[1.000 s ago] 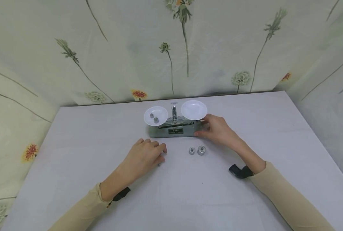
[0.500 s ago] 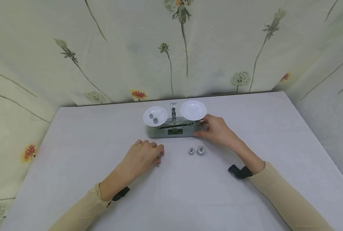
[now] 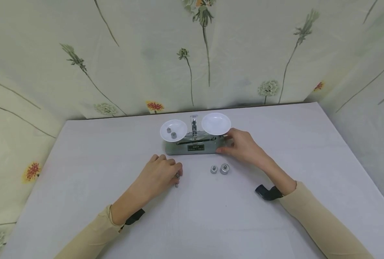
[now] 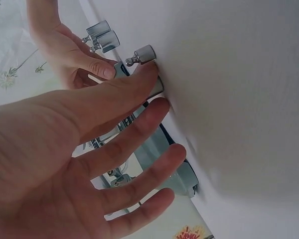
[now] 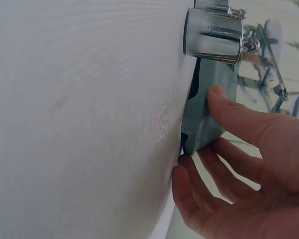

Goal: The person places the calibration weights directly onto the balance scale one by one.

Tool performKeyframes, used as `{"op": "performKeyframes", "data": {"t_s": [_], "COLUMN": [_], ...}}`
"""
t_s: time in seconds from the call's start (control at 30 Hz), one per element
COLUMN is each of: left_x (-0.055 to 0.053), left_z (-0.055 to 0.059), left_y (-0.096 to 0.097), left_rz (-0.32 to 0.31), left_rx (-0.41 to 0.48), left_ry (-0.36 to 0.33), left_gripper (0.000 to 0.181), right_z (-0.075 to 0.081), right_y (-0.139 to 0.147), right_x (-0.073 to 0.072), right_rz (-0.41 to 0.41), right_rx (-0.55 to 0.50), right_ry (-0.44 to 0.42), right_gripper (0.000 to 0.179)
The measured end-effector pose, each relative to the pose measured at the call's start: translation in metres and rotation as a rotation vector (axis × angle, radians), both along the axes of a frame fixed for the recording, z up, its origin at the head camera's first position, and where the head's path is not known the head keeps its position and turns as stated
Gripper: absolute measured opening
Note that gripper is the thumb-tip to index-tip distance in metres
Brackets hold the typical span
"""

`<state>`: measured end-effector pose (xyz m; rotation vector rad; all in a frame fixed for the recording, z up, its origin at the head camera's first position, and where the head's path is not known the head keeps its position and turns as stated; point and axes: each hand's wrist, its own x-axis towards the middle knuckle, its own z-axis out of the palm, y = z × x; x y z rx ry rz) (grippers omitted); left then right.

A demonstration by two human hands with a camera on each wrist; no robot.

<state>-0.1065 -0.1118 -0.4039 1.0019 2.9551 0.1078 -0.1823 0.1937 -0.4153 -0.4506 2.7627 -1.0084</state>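
Note:
A balance scale with a grey-green base (image 3: 176, 148) stands toward the back of the table. Its left pan (image 3: 180, 126) carries two small metal weights (image 3: 174, 135); nothing lies in the right pan (image 3: 216, 124). My right hand (image 3: 243, 146) grips the right end of the base, thumb in front and fingers behind. In front of the scale, my left hand (image 3: 158, 174) pinches a small metal weight (image 4: 158, 88) between thumb and index finger, low at the tabletop. The other left fingers are spread. A knobbed weight (image 4: 144, 54) stands right beside that thumb.
Two larger knobbed weights, one smaller (image 3: 214, 169) and one bigger (image 3: 224, 169), stand upright in front of the scale's right half. A flower-printed cloth (image 3: 130, 72) hangs behind the white table (image 3: 243, 230).
My left hand has shifted slightly left and its thumb and index finger have come together on a weight, with another weight showing below the thumb. The right hand keeps its hold on the base.

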Motion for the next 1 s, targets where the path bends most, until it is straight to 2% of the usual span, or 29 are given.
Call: {"op": "performKeyframes", "data": {"t_s": [0.23, 0.53, 0.7, 0.8, 1.0], "left_x": [-0.0003, -0.0001, -0.0004, -0.001, -0.0019], "left_z": [-0.0019, -0.0006, 0.003, 0.004, 0.0033], "left_y": [0.0007, -0.0001, -0.0007, -0.0014, -0.0045], "left_rz": [0.014, -0.004, 0.01, 0.021, 0.002], "left_rx": [0.019, 0.021, 0.024, 0.025, 0.078], "left_ry": [-0.012, 0.042, 0.049, 0.08, 0.211], "left_gripper": [0.015, 0.022, 0.023, 0.022, 0.02], "right_z": [-0.0012, -0.0006, 0.0, -0.0006, 0.0], "right_y": [0.0003, 0.0001, 0.0001, -0.0002, -0.0002], "right_x": [-0.0002, -0.001, -0.0008, -0.0013, -0.0011], "right_rz": [-0.004, 0.002, 0.001, 0.0, -0.002], "right_rx": [0.009, 0.012, 0.01, 0.011, 0.014], "right_ry": [0.003, 0.017, 0.014, 0.013, 0.005], "right_gripper": [0.059, 0.059, 0.059, 0.059, 0.059]}}
